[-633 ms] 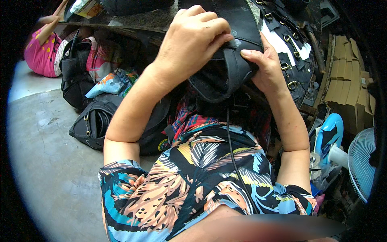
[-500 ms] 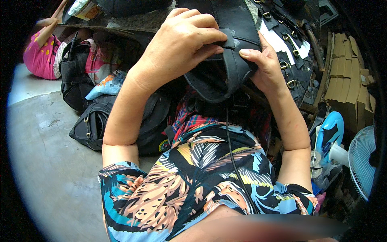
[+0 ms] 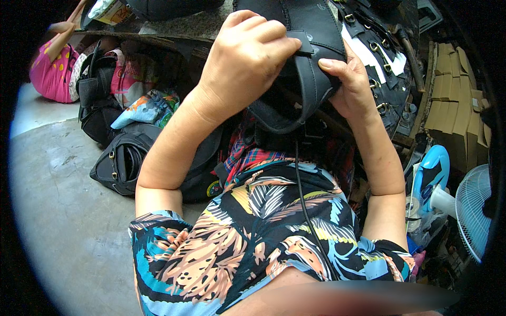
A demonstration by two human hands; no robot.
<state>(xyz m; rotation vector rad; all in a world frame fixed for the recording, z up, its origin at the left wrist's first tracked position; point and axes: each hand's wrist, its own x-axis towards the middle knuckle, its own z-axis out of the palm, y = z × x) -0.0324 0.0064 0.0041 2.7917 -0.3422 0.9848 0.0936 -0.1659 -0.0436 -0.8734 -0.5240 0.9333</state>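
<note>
A black stitched leather piece, perhaps part of a bag (image 3: 319,23), is held up at the top middle, with a curved band hanging toward me. A small black leather tab (image 3: 302,44) lies across it near its middle. My left hand (image 3: 245,63) is closed, with thumb and forefinger pinching that tab; its other fingers are curled. My right hand (image 3: 350,87) grips the right edge of the piece, thumb on the front face. Its remaining fingers are hidden behind the leather. Pale marks show on the leather next to the tab.
Several black straps with brass buckles (image 3: 380,55) lie on the bench at the right, near a hammer-like handle (image 3: 410,58). Cardboard boxes (image 3: 448,105) and a white fan (image 3: 473,210) stand farther right. Black bags (image 3: 118,166) rest on the floor at left, near another person in pink (image 3: 52,73).
The leather piece has shifted slightly to the right and tilted. My left hand has turned, its thumb now tucked from sight, and still pinches the tab. The right hand has moved slightly right.
</note>
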